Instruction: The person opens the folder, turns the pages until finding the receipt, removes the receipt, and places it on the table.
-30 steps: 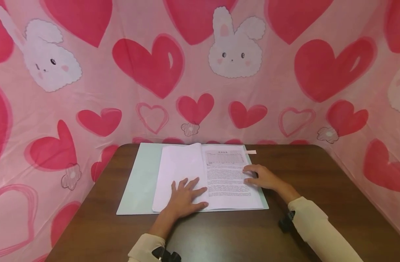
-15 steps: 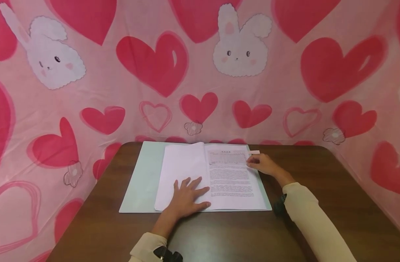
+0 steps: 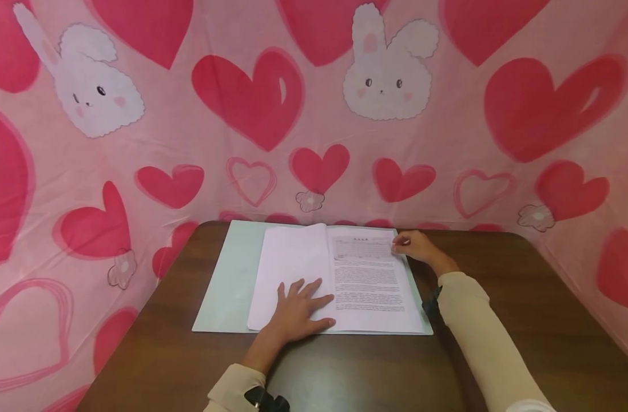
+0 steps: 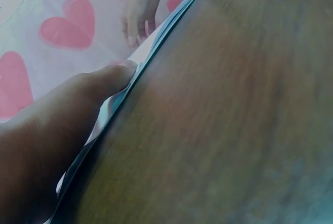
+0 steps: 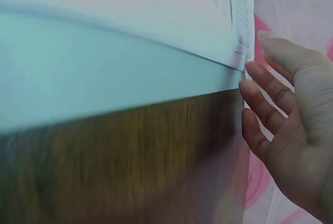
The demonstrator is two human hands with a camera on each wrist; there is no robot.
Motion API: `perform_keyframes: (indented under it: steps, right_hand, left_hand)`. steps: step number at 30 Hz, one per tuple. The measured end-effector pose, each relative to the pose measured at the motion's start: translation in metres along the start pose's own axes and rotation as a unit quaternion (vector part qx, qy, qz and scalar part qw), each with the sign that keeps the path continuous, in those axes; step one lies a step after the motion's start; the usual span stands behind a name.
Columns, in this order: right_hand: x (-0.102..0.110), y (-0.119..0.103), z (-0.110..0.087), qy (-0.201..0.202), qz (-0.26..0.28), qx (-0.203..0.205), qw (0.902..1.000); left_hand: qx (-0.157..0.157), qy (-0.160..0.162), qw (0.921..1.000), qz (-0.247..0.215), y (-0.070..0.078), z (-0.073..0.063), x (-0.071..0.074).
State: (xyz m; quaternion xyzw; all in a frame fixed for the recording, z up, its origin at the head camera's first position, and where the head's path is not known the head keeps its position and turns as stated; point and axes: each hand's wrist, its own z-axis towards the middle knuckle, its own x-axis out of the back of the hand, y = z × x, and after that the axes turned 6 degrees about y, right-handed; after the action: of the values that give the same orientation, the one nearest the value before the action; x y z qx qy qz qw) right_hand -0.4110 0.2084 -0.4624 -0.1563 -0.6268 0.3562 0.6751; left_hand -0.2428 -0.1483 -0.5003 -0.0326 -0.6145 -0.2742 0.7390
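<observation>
A booklet of white pages point(image 3: 288, 257) lies open in a pale green folder point(image 3: 218, 286) on the table. Printed text and a small table fill its right page point(image 3: 368, 286). My left hand point(image 3: 298, 315) rests with spread fingers on the left page, its thumb near the fold; the left wrist view shows that thumb point(image 4: 109, 81) at the bottom edge of the sheets. At the upper right edge of the printed page is my right hand point(image 3: 417, 246). In the right wrist view its fingertips point(image 5: 250, 86) are right at the page edge, a gap between thumb and index finger.
The dark wooden table point(image 3: 355, 372) extends around the folder. Behind it hangs a pink cloth point(image 3: 314, 126) with hearts and rabbits. Each wrist carries a black camera, the left one point(image 3: 267, 399) over the near part of the table.
My right hand has moved up the right page's edge to the upper corner, covering the pale tab that showed there. The left hand stays on the left page; the head view has shifted slightly.
</observation>
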Motion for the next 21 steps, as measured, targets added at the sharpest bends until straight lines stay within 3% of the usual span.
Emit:
perform_keyframes:
  steps: [8,15,21]
  right_hand:
    - [-0.001,-0.001,0.006,-0.004,0.031,-0.052,0.9982]
    - [-0.011,0.002,0.016,0.018,-0.017,-0.053,0.9983]
    - [-0.019,0.002,0.024,0.006,-0.059,-0.072,0.9956]
  left_hand:
    - [-0.006,-0.001,1.0,0.001,0.0,0.002,-0.003]
    - [-0.009,0.007,0.9998,0.015,0.001,0.004,-0.002]
    - [-0.004,0.003,0.9999,0.01,0.0,0.001,-0.001]
